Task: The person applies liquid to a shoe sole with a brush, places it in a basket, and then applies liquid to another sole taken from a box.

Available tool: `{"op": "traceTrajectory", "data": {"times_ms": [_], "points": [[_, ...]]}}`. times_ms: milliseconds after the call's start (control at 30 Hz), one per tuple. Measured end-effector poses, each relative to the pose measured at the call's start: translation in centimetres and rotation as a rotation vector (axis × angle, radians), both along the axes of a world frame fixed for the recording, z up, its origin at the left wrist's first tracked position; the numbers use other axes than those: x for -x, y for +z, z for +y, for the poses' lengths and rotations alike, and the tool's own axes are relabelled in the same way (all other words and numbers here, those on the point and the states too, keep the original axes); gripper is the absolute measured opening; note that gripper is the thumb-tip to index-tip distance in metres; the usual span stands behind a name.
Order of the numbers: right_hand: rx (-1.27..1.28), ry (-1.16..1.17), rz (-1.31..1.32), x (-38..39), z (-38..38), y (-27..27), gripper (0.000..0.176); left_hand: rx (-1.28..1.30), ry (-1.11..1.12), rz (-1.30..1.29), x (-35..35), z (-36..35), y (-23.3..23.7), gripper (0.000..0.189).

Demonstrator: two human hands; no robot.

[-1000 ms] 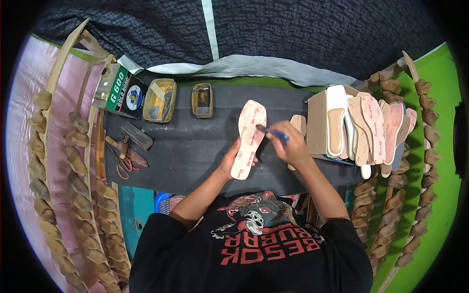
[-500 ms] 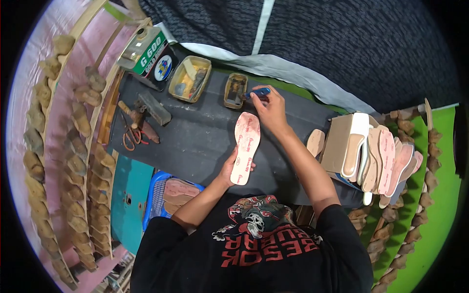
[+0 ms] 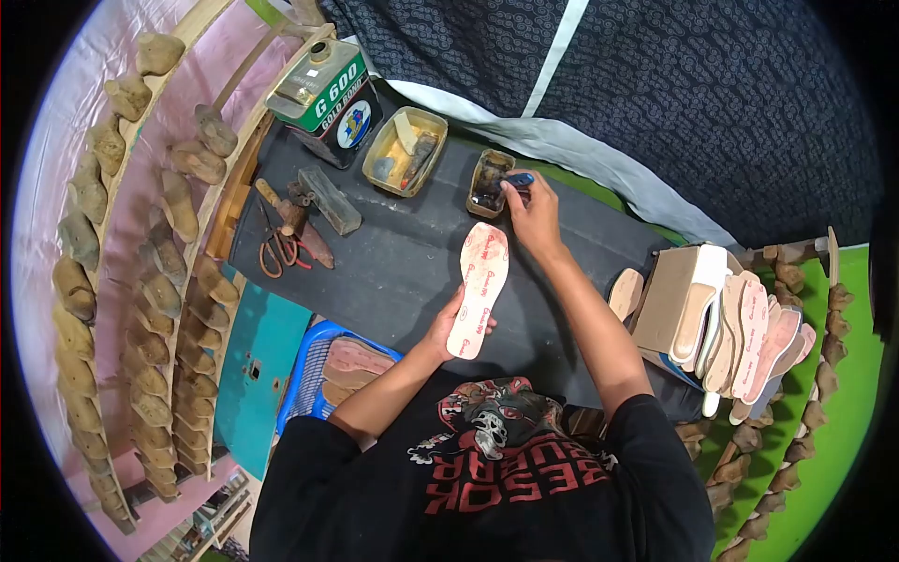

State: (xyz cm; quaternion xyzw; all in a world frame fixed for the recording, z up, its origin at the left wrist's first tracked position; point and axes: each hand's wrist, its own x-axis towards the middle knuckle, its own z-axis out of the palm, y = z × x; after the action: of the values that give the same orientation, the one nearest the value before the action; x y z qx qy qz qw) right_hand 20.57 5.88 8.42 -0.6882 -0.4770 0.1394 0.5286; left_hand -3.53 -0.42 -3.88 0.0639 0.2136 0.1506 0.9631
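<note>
Insole [image 3: 481, 272]: printed face up, on my side of the small tub [image 3: 485, 212], apart from it.
L hand [image 3: 446, 323]: gripping insole by its narrow end, thumb at one edge, fingertips at the other, prob. so most of the face is uncovered; rest of those fingers hidden underneath.
R hand [image 3: 537, 215]: fingers closed on blue-handled tool [image 3: 521, 179] at small tub's R rim; tub prob. sits there for easy reach.
Tool tip: can't make out vs. tub's dark inside.
Blue basket [image 3: 298, 375]: L of tub, nearer me, partly behind my forearm.
</note>
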Motion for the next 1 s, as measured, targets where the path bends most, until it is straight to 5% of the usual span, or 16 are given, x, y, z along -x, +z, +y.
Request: {"op": "traceTrajectory", "data": {"times_ms": [300, 433, 633, 900, 1000], "points": [[-0.118, 0.092, 0.029, -0.9, -10.4, 4.3, 0.009, -0.107, -0.086, 0.034, -3.1, -0.2, 3.3, 0.058], [-0.061, 0.067, -0.269, -1.9, -15.0, 5.6, 0.012, -0.131, -0.154, 0.012, -5.2, -0.8, 4.1, 0.059], [-0.009, 0.086, -0.197, -0.4, -20.4, 7.1, 0.015, -0.117, -0.236, -0.037, -7.9, -2.2, 4.2, 0.054], [-0.111, -0.178, -0.235, -4.0, -21.2, 7.5, 0.009, -0.244, -0.296, -0.027, -8.6, -4.6, 5.8, 0.057], [-0.127, -0.087, -0.254, -3.6, -21.4, 7.3, 0.015, -0.274, -0.252, -0.023, -8.3, -4.7, 6.0, 0.055]]}}
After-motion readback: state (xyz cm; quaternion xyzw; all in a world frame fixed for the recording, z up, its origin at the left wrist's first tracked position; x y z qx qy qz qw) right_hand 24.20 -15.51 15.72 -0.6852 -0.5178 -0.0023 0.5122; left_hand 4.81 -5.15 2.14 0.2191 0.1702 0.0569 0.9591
